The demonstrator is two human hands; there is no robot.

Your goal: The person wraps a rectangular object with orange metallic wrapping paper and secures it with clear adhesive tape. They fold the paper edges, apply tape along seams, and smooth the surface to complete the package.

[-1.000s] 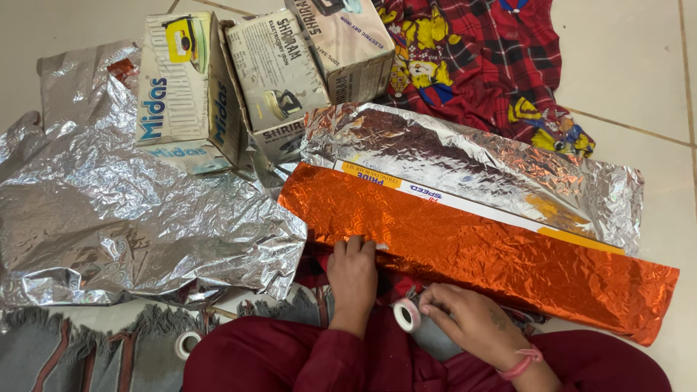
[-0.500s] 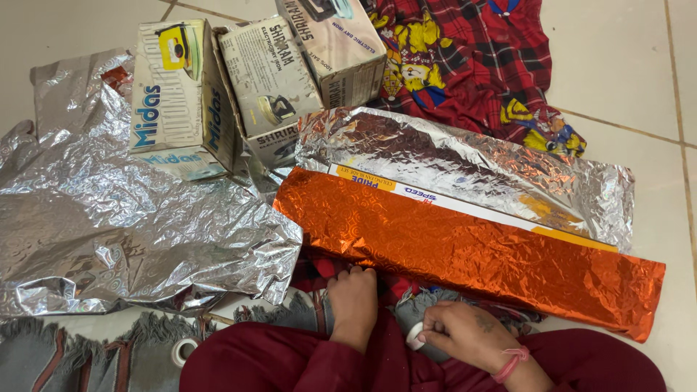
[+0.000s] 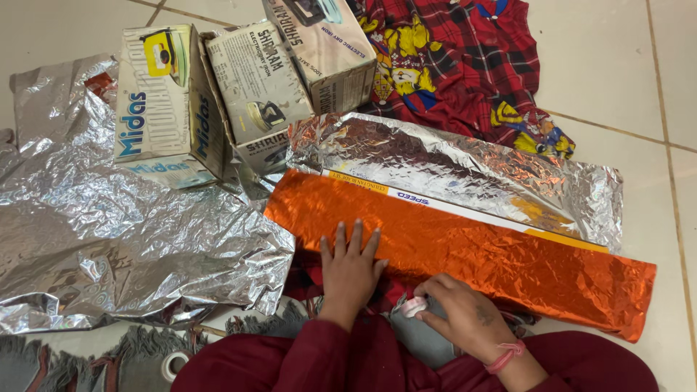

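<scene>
Flat, left hand [image 3: 351,267] spreads fingers on crinkled orange foil [image 3: 465,258] (glossy); right hand [image 3: 461,313] pinches a tape roll [image 3: 414,306].

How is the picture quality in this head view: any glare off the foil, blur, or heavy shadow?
Head view: even, soft light with no heavy shadows. Bright patchy glare on the crumpled silver foil at left; the orange foil glints mildly. Left hand, flat on the orange foil, is sharp; right hand, holding a tape roll, is slightly soft. Edges show little distortion.
</scene>
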